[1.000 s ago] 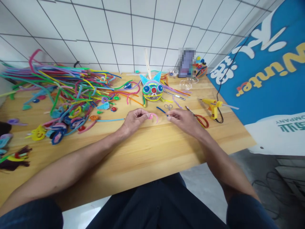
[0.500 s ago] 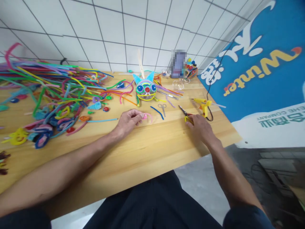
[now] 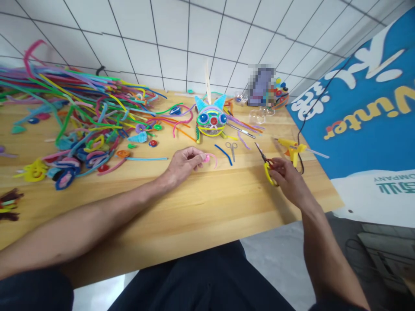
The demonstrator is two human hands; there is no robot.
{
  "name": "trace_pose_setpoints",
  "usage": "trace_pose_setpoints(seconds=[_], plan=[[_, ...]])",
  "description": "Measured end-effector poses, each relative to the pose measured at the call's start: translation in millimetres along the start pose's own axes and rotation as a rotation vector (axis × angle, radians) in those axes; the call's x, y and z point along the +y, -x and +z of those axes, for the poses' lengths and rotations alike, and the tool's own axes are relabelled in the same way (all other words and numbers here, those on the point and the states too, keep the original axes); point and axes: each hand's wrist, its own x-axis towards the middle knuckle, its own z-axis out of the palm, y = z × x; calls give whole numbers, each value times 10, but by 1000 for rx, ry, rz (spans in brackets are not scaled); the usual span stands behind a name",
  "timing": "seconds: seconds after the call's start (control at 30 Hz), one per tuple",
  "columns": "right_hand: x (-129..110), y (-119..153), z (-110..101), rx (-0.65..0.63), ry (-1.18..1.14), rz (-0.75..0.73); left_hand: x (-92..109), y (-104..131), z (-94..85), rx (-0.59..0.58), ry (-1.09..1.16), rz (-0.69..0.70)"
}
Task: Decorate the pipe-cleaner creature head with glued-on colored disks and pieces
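Note:
Between thumb and fingers, my left hand (image 3: 188,164) pinches a pink pipe cleaner (image 3: 212,159), coiled at my fingertips with a curved tail pointing right. My right hand (image 3: 288,179) is closed on yellow-handled scissors (image 3: 267,166), whose dark blades point away and to the left. Beyond my left hand sits a round craft figure (image 3: 211,123) with light blue ears and blue eyes. A short blue pipe cleaner (image 3: 223,154) and small metal scissors (image 3: 231,151) lie between my hands.
A big pile of coloured pipe cleaners (image 3: 81,99) covers the table's left side. A yellow glue gun (image 3: 293,149) with a cord lies just beyond my right hand. Clear plastic balls (image 3: 257,115) rest near the tiled wall (image 3: 175,43). A blue board (image 3: 366,116) stands at the right.
My right hand has lifted the yellow-handled scissors off the table. My left hand still pinches the pink pipe cleaner. The whole view has shifted slightly.

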Motion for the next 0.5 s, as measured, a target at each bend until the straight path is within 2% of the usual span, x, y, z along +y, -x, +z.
trace_pose_setpoints(seconds=[0.1,0.17,0.23,0.33,0.5], plan=[[-301,114,44,-241,-388,44,-6,-5,11,18,15,1],[-549,146,125,-450,-516,84,1,-3,16,36,4,2],[-772,138,232,-606,-568,112,17,3,18,63,-21,17],[-993,93,378,-676,-606,110,47,13,12,103,-65,78],[-1127,67,474,-694,-643,79,76,13,-5,150,-135,147]])
